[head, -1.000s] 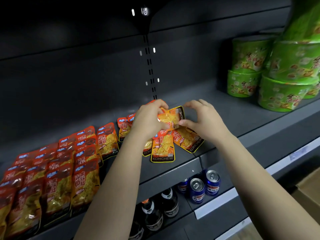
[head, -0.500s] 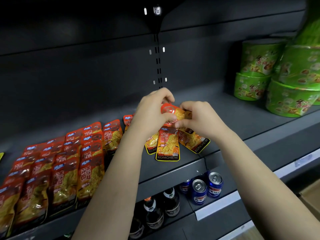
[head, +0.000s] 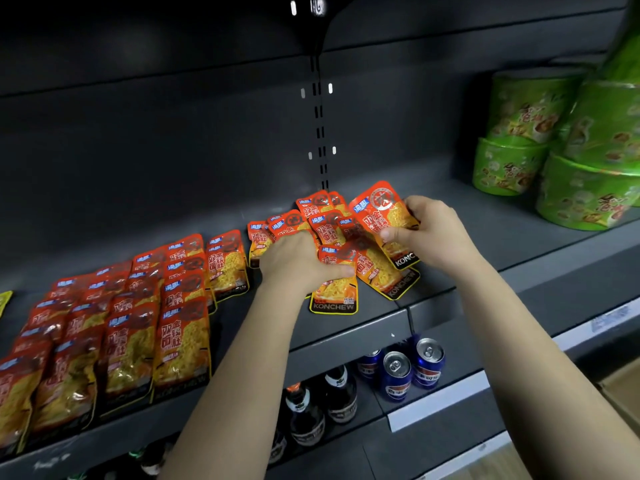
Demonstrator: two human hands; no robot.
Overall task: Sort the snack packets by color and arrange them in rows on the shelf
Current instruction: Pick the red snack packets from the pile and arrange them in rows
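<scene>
- Snack packets: light, soft, glossy pouches. They are likely slippery and the contents probably crush. Pinch a flat seam or a corner, don't squeeze mid-body.
- right hand: clamped on the tilted packet, thumb on the printed face, fingers behind it. That packet is at the right side of the loose pile and overlaps its neighbours.
- left hand: knuckles up, fingers bent down onto the pile, thumb across the front packet. Fingertips are hidden, so I cannot tell whether it grips or only presses.
- Location: the pile sits mid-shelf, just right of the sorted rows of the same red-orange packets.
</scene>
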